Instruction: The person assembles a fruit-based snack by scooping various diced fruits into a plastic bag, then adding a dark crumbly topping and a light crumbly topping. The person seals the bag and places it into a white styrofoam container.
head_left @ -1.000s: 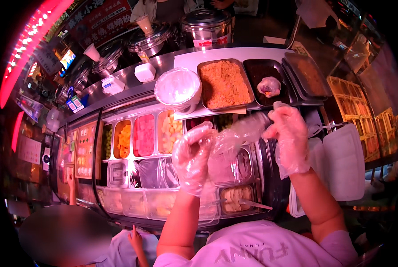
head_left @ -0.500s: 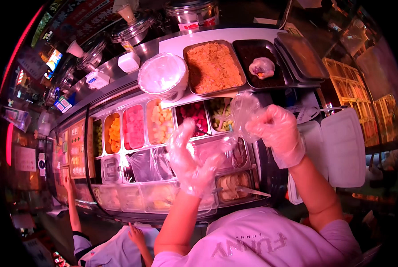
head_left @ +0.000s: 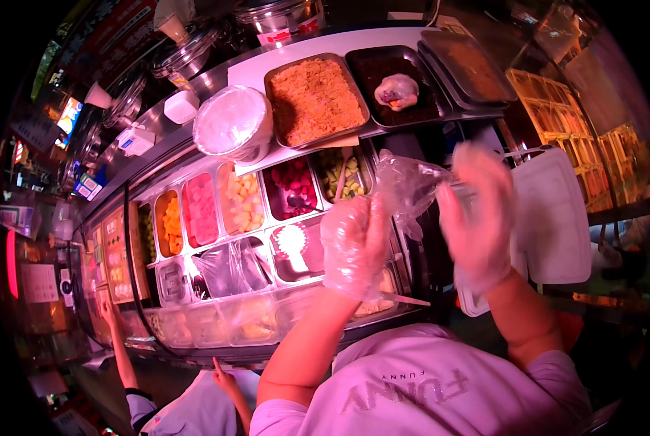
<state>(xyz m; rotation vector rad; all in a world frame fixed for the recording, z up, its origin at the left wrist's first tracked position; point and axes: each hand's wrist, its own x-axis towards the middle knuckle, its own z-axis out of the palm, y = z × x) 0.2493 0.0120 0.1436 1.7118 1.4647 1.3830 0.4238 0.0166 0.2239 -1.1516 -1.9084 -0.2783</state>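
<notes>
My left hand (head_left: 354,243), in a clear disposable glove, is raised over the food pans with its fingers drawn together. Crumpled clear plastic film (head_left: 410,185) stretches from beside its fingertips toward my right hand (head_left: 477,218). The right hand is gloved too, and motion smears its fingers, so their hold on the film cannot be made out. Below and left of the film are a pan of green cubes (head_left: 343,176) and a pan of dark red cubes (head_left: 291,182). A serving handle sticks up from the green cubes.
Beyond stand a film-covered tub (head_left: 230,122), a tray of orange crumbs (head_left: 316,102) and a dark tray (head_left: 412,109) with a wrapped lump (head_left: 396,92). White plastic containers (head_left: 554,218) sit at the right. Another person's arm (head_left: 122,349) reaches in at the lower left.
My left hand has moved right, its fingers drawing together beside the film. My right hand has moved slightly right and blurred. The film now spreads between both hands. The view has shifted.
</notes>
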